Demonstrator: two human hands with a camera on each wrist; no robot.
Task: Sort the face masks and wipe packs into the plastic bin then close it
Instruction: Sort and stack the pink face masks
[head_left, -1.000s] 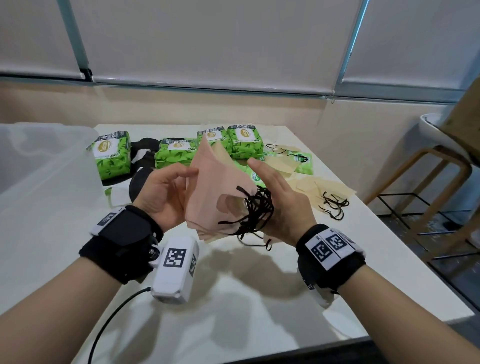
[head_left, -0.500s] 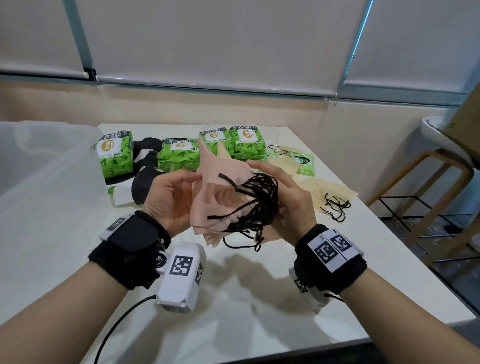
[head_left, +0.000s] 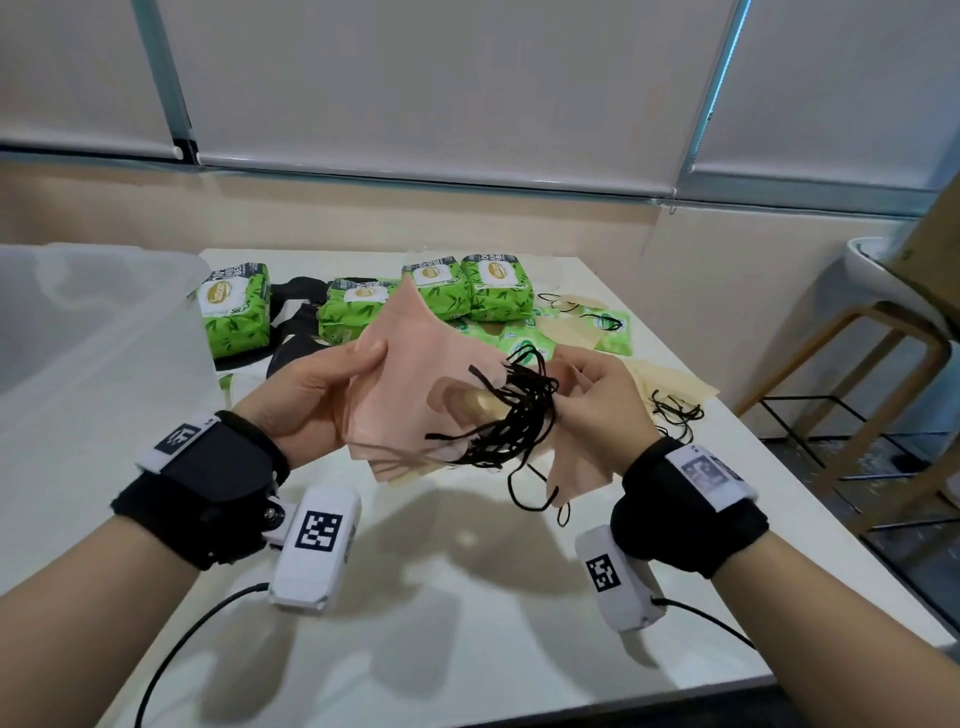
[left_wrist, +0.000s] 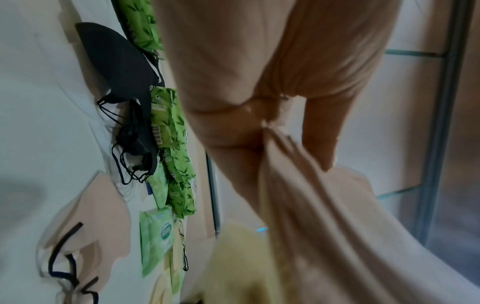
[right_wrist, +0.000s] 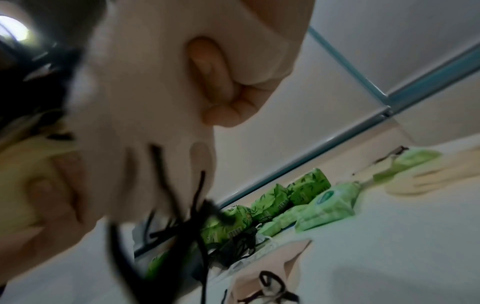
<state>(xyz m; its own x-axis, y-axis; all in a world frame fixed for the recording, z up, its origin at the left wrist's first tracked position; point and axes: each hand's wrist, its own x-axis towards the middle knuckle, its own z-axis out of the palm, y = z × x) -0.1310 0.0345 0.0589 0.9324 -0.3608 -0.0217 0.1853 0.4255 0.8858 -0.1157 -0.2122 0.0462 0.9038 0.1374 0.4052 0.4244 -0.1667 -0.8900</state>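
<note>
1. At far left we see the translucent plastic bin (head_left: 93, 332) standing open on the white table (head_left: 467, 597); its contents are unclear.
2. Our left hand (head_left: 311, 400) grasps a soft stack of pink face masks (head_left: 410, 395) above the table.
3. Our right hand (head_left: 597, 405) pinches their tangled black ear loops (head_left: 514, 415).
4. Behind lie glossy green leaf-printed wipe packs (head_left: 236, 312), their writing unreadable, with beige masks (head_left: 670, 379) at right.

Close up, fingers (right_wrist: 215, 82) curl into pink masks (right_wrist: 145, 92) with black loops (right_wrist: 182, 205); green wipe packs (right_wrist: 306, 197) lie behind.
</note>
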